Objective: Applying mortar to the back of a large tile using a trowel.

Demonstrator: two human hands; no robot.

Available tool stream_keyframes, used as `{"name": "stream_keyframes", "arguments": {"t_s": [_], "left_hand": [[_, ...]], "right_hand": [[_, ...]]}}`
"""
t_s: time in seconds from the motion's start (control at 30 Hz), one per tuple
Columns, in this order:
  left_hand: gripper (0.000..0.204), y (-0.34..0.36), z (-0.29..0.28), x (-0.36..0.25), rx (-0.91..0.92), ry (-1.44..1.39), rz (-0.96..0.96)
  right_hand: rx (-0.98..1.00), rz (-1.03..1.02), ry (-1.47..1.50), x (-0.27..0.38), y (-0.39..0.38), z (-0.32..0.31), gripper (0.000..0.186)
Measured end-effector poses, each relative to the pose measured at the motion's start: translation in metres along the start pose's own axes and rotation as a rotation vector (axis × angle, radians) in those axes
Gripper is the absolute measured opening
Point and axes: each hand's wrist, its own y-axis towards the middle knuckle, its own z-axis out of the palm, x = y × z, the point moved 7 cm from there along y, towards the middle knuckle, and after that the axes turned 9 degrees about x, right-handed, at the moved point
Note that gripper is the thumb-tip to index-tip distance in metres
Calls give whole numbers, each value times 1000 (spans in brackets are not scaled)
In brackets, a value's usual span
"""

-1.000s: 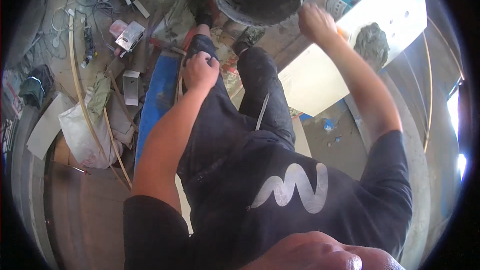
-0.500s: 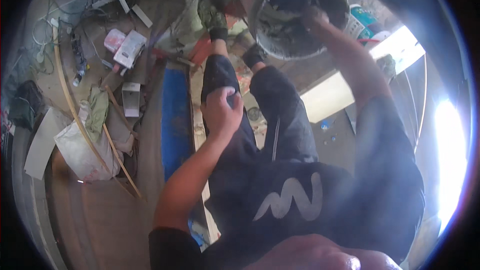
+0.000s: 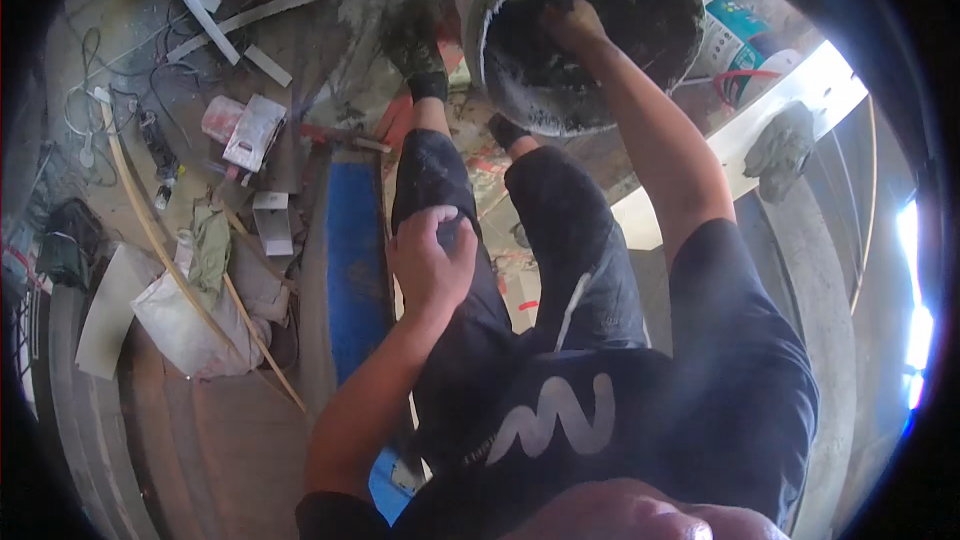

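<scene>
I look down my own body in dark trousers and a black shirt. My left hand [image 3: 432, 258] rests on my left thigh, fingers curled over the trouser cloth just above the knee. My right hand [image 3: 572, 25] reaches down inside a round bucket [image 3: 478, 10] of wet grey mortar that stands in front of my feet. Its fingers are curled in the dark mix, and I cannot make out whether they hold a tool.
A blue board [image 3: 355, 260] lies left of my legs. Further left are a white sack [image 3: 185, 325], a long curved stick [image 3: 150, 230], small boxes [image 3: 255, 130] and cables [image 3: 95, 90]. A pale beam [image 3: 815, 95] carries a grey rag [image 3: 780, 145]; a teal-white tub [image 3: 735, 30] stands beside the bucket.
My right hand went from the bucket's right rim down into the mortar. The bucket looms larger as my head leans over it. My left hand stayed on the thigh.
</scene>
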Motion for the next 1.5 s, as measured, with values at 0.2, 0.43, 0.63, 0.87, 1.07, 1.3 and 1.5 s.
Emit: {"name": "stream_keyframes", "arguments": {"t_s": [0.2,0.43,0.63,0.87,1.07,1.3,1.5], "left_hand": [[25,-4,16,-6,21,88,-39],[26,-15,39,-16,52,171,-78],[27,-15,45,-34,-12,271,-72],[29,-16,44,-34,-59,351,21],[27,-25,41,-50,-95,424,-36],[30,-9,47,-52,-76,387,10],[29,-21,44,-35,-69,307,-101]], "right_hand": [[-127,-12,221,1,-36,-27,32],[-161,-102,204,14,-131,-71,32],[-153,-112,523,-9,-227,-93,31],[-280,-38,1072,-117,-424,-111,25],[-804,274,978,-255,-528,-125,34],[-615,551,1186,-438,-474,-77,33],[-219,524,803,-230,-525,-52,38]]}}
